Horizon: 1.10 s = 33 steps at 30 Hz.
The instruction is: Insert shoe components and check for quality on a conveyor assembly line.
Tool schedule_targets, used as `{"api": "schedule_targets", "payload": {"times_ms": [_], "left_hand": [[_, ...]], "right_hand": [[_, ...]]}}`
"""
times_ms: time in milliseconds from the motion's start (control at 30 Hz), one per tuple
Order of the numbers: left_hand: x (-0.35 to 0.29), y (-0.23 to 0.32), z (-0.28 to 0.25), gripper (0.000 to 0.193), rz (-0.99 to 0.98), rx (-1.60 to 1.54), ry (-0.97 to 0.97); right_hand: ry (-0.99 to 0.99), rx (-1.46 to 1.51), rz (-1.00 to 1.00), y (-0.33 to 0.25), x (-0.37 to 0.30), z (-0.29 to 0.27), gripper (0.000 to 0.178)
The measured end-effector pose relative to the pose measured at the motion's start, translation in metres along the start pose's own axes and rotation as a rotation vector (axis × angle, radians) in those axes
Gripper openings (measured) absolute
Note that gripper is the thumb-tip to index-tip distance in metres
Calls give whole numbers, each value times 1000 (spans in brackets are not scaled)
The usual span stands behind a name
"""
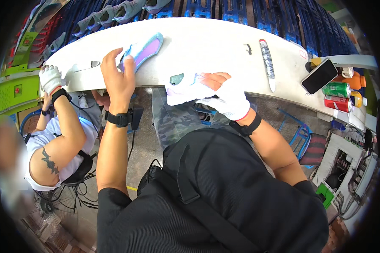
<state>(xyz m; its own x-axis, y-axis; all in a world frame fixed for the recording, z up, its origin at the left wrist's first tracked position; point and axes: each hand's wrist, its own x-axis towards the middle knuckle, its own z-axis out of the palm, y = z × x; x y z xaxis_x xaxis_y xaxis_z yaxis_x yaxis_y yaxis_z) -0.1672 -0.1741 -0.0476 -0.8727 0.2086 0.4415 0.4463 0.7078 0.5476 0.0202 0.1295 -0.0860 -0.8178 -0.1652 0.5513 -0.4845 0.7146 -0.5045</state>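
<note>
Can't see right end of white shoe (180, 94) behind right hand (231, 99). Can't confirm contact between left hand (120, 80) and purple-blue piece (148, 50), can't see its near end. Can't identify small dark item (248, 49) on tabletop (207, 46), too tiny. Get only blur for co-worker's head (6, 145). Lose far shoes (156, 5) past upper edge.

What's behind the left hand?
Behind the left hand, a purple and blue sole-shaped piece shows on the table. The hand covers part of it; anything behind the palm is hidden.
</note>
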Motion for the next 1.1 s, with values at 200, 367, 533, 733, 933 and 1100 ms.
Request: {"api": "schedule_targets", "payload": {"times_ms": [200,367,533,733,933,1100], "left_hand": [[36,52,35,62,327,357,-374],[34,70,48,53,329,24,-334],[4,143,36,42,362,-592,-194],[-29,165,75,39,417,-700,-330],[-45,163,85,40,446,-686,-257],[-43,160,70,40,467,-670,-278]], "right_hand": [[-240,261,262,-8,12,-17,62],[-123,157,315,1,-3,-36,62],[-5,189,-67,11,57,-155,61],[614,-697,-477,0,257,-348,67],[826,-814,-252,24,356,-424,35],[149,-684,20,68,311,-322,40]]}}
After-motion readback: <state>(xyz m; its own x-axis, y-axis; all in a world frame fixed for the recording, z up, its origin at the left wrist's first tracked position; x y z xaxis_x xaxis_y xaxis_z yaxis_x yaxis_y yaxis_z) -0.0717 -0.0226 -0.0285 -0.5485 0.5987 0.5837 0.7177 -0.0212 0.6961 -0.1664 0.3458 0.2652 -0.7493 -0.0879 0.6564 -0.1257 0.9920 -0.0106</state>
